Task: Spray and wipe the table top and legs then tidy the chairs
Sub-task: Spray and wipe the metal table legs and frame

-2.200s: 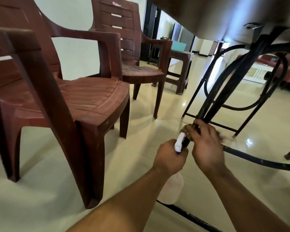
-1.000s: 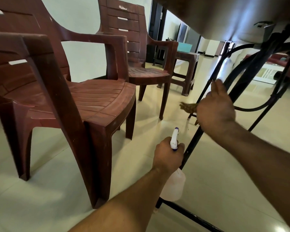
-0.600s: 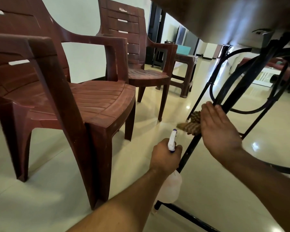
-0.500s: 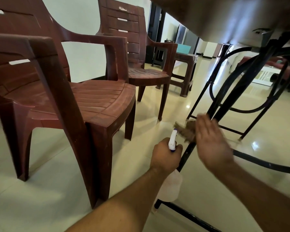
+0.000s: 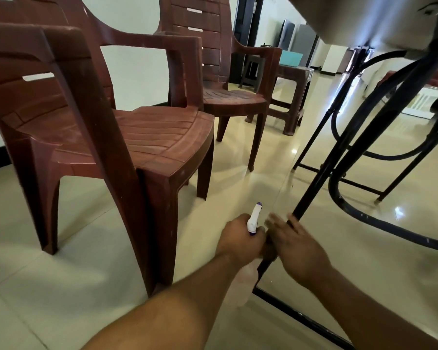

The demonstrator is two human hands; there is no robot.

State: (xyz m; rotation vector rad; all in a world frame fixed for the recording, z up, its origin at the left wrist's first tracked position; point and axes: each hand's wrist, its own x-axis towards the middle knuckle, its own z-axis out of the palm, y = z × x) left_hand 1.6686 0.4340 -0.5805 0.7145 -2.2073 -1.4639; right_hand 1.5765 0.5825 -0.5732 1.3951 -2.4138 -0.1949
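I look from low down under the table top [image 5: 359, 18]. My left hand [image 5: 239, 239] grips a white spray bottle [image 5: 254, 218] with a purple tip, its body hanging below the hand. My right hand [image 5: 299, 246] is wrapped round the lower part of a black metal table leg [image 5: 321, 170] with a brown cloth [image 5: 269, 250] under the palm; only a little of the cloth shows between the two hands. A maroon plastic armchair [image 5: 127, 137] stands close on the left and a second armchair [image 5: 220, 79] stands behind it.
A black floor bar [image 5: 301, 318] of the table frame runs along the tiles below my arms. Curved black frame tubes [image 5: 364, 215] and further legs lie to the right. A brown plastic stool [image 5: 291, 97] stands behind the second chair. The cream tiled floor is glossy.
My right hand has slid with the cloth down the table leg, from well above the spray bottle to beside my left hand. The left hand with the bottle has barely moved.
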